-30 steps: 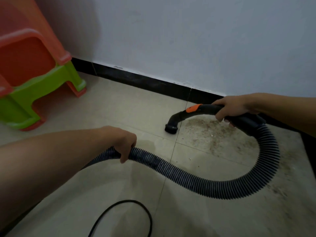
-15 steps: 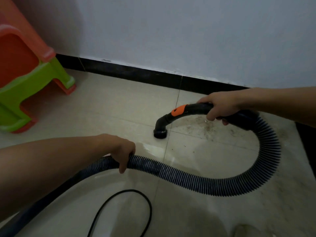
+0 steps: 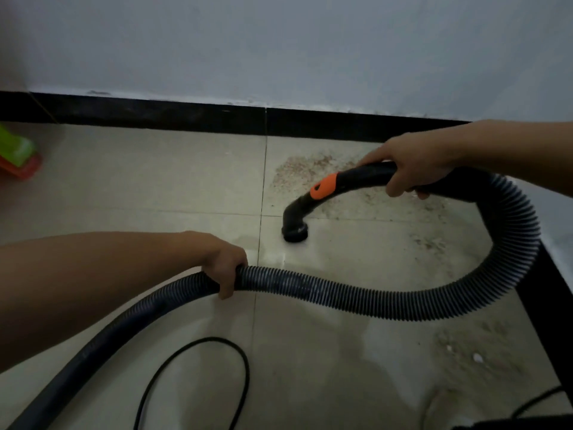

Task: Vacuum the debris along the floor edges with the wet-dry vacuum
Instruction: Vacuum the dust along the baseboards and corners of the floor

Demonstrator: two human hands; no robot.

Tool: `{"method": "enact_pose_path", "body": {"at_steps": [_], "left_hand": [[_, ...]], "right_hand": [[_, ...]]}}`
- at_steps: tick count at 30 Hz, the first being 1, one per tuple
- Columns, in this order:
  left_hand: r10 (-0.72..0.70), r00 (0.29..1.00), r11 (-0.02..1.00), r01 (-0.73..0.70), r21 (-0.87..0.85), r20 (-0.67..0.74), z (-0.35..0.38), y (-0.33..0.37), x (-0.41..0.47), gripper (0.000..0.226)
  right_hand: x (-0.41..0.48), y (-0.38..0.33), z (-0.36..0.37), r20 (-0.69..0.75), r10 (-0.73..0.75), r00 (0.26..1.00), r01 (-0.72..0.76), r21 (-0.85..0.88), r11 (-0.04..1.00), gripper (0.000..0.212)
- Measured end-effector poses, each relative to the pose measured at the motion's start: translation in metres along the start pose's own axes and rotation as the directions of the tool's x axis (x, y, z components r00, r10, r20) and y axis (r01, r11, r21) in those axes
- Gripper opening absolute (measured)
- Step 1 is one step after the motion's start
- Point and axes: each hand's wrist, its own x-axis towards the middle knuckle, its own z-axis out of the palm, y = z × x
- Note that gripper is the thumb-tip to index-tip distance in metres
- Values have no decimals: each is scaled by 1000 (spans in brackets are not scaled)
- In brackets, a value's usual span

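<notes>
We look down on a pale beige tiled floor (image 3: 155,187) that meets a pale grey-white painted wall (image 3: 279,41) along a glossy black skirting strip (image 3: 155,114), with a second black strip running down the right edge, so we are at a corner. Across the floor loops the long black ribbed flexible vacuum hose (image 3: 356,297), coming in from the lower left, sweeping right and curling up and back over to its rigid end. Our left hand (image 3: 224,265) is closed round the hose near the middle of the picture, fingers wrapped over the top and thumb beneath, lifting that stretch clear of the tiles. Our right hand (image 3: 415,166) is curled tight about the curved black plastic handle tube (image 3: 366,175), which carries an orange slider collar (image 3: 324,186) just below the grip. The tube bends down to a round black nozzle mouth (image 3: 294,232), which sits on or just above the tile beside a grout line; we cannot tell whether it touches. A patch of brownish gritty debris (image 3: 304,169) lies just behind the nozzle near the skirting, and thinner grit with white flecks (image 3: 462,352) lies at the lower right. A thin black power cable (image 3: 198,373) loops on the floor below the hose. A green and orange plastic stool foot (image 3: 18,156) shows at the far left.
</notes>
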Motion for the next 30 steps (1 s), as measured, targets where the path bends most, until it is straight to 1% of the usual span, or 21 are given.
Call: {"method": "enact_pose_path", "body": {"at_steps": [2,3,6,9,12,14,17,19,21,22,23,26,28,30], "left_hand": [[2,1000,1000,-2,-11,-29,-4,3,0,46],[-3,999,1000,3,-12,-39,-6,3,0,45],[-20,999,1000,19,-17,-47,-10,0,-4,42],[-8,999,999,7,-36,-35,-8,7,-4,42],[45,999,995,-45,-94,-8,-8,25,1,42],[86,996,988,-88,-128,-15,-13,40,4,38],[111,993,983,-116,-142,-40,-22,54,7,36],[90,995,990,-93,-102,-37,-26,53,6,38],[43,998,998,-45,-45,-45,-27,43,1,40],[12,998,1000,-14,-28,-57,-27,35,-2,40],[-19,997,1000,18,-17,-72,-26,26,-5,41],[-91,992,995,94,20,-90,-22,6,-13,41],[-122,988,990,127,57,-91,-16,2,-14,44],[-142,984,984,151,90,-108,-12,-1,-14,45]], "right_hand": [[5,6,-4,-87,-16,996,13,-34,999,62],[8,7,-5,-93,-26,995,24,-28,999,62],[15,5,-6,1,-49,999,49,7,999,61],[10,17,-7,87,-3,996,0,37,999,60],[-7,40,-13,105,83,991,-86,27,996,58],[-19,52,-19,106,141,984,-142,5,990,56],[-28,54,-18,111,171,979,-169,-28,985,56],[-26,52,-12,42,151,988,-150,-16,988,55],[-20,50,-5,-79,127,989,-128,-14,992,53],[-17,50,-4,-115,115,987,-115,1,993,53],[-14,49,-3,-107,100,989,-97,35,995,53],[-5,36,0,21,53,998,-55,136,989,52],[5,22,6,0,35,999,-35,131,991,48],[19,11,8,-89,31,996,-18,136,990,44]]}}
